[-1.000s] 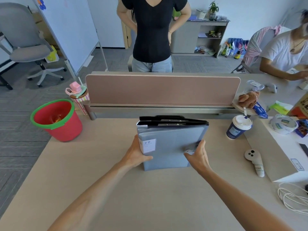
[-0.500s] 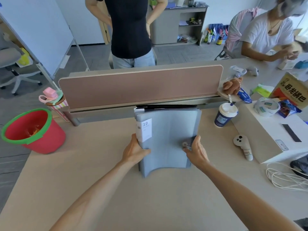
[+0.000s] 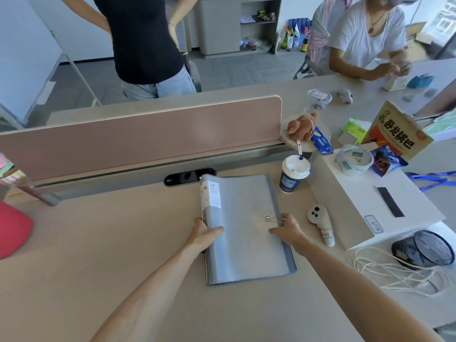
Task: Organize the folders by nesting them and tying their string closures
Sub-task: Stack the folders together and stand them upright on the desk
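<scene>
The stack of grey-blue folders [image 3: 244, 230] lies flat on the beige desk [image 3: 98, 255], spine to the left, with a white label marked 20 near its top left corner. My left hand [image 3: 203, 233] grips the spine edge, thumb on top. My right hand [image 3: 287, 229] rests on the right edge, fingertips pinching the thin string [image 3: 275, 220] that runs from the metal closure button [image 3: 267, 217] on the cover.
A lidded paper cup [image 3: 293, 174] stands just past the folders' top right corner. A white controller [image 3: 320, 224] lies to the right, beside a large white box [image 3: 370, 208]. White cord [image 3: 394, 272] is coiled at right. A pink divider [image 3: 138, 137] bounds the desk behind; a red bucket [image 3: 12, 230] at left.
The folders stood upright on their edge a second ago; they have tipped forward and now lie flat on the desk. Both hands followed them down, and the right one now holds the string.
</scene>
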A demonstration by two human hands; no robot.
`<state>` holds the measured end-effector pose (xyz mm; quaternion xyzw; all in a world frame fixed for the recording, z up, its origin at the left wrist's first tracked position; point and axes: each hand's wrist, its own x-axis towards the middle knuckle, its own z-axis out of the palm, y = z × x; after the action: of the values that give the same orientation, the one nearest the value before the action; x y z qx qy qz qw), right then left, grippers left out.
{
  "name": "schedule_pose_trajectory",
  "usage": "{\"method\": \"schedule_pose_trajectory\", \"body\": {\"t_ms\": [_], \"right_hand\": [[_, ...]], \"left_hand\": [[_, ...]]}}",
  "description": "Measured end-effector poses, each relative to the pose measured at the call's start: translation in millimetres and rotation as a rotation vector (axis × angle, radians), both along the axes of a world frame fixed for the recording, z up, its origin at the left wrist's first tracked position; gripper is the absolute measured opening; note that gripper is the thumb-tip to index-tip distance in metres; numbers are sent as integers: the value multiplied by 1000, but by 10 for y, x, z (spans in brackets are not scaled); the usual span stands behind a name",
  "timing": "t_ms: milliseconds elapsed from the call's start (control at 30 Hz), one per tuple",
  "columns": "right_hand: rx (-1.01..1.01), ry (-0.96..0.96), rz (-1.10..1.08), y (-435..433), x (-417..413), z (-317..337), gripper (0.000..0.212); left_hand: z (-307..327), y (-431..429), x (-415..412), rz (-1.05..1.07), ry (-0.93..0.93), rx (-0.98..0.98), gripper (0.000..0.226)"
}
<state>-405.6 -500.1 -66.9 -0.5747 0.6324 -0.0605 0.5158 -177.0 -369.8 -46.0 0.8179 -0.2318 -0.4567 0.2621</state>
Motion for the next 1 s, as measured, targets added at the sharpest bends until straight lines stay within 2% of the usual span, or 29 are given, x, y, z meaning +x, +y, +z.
{"method": "schedule_pose_trajectory", "body": {"t_ms": [233,400,600,800,1000], "right_hand": [[20,102,112,-369,-125,-252,59],[-26,179,197,-477,-163,-344,41],[-68,226,220,-543,-205,-312,48],[-115,282,218,-612,-207,-245,41],[-229,369,263,-513,-155,-196,44]], "left_hand": [[-177,-335,-250,21,-49,76,58],[-233,-411,-426,-1,-142,139,64],[-255,-474,-509,-31,-181,164,66],[-219,-549,-472,-30,-123,166,74],[-193,-581,-494,-67,-135,88,71]]}}
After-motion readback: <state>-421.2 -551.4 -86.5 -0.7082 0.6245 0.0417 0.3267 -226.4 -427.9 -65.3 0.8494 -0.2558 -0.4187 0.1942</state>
